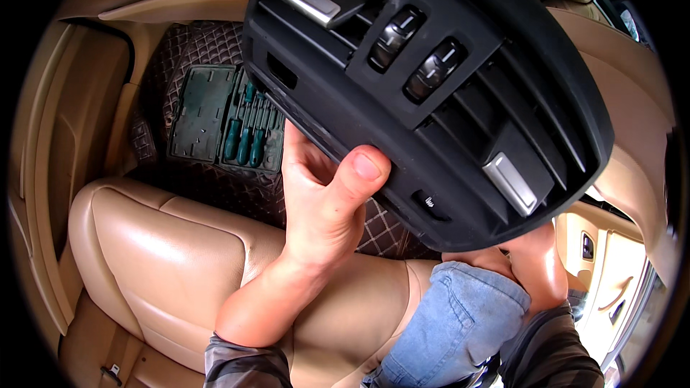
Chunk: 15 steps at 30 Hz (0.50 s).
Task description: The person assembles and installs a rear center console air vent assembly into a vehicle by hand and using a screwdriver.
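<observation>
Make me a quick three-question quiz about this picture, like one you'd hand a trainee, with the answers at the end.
1. What is the left hand holding?
A) a screwdriver
B) a black vent panel
C) a steering wheel

2. True or false: the green tool case on the dark quilted mat is closed.

3. Count: how many ridged thumbwheels show on the panel's front?

Key:
1. B. The thumb lies over the panel's lower edge.
2. False. The case lies open, with green-handled screwdrivers in one half.
3. Two, side by side between the vents.
</observation>
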Each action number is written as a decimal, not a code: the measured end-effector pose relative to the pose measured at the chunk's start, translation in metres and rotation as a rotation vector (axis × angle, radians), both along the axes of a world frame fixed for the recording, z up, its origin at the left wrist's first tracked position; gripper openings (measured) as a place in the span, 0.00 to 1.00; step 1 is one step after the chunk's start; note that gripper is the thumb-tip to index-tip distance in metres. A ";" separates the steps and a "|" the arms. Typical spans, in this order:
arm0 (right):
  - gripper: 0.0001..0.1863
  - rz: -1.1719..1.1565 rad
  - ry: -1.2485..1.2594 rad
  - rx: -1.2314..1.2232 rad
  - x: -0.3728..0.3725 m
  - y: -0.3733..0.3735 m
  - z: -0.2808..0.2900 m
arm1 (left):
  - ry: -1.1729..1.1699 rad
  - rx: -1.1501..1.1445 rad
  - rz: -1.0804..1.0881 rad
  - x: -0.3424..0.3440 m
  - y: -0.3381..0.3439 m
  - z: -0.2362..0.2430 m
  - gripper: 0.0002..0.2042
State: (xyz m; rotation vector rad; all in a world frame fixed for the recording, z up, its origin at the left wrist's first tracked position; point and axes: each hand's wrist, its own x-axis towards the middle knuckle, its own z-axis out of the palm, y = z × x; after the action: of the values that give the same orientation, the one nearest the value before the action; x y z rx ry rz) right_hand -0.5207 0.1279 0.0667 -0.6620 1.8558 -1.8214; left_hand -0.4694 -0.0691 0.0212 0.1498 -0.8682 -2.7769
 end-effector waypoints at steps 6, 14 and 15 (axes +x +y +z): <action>0.22 0.107 0.078 0.040 0.029 -0.003 0.021 | 0.016 0.022 -0.019 -0.001 0.003 0.002 0.40; 0.36 -0.169 -0.150 -0.030 0.044 -0.023 0.031 | 0.028 -0.154 0.030 0.001 0.006 -0.003 0.36; 0.36 -0.175 -0.113 -0.014 0.044 -0.025 0.032 | 0.030 -0.151 0.027 0.001 0.007 -0.004 0.36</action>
State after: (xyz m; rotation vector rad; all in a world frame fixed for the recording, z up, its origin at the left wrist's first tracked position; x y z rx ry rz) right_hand -0.4765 0.1032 0.0985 -0.4028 1.8783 -1.9391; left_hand -0.4686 -0.0623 0.0176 0.0936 -1.0558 -2.6690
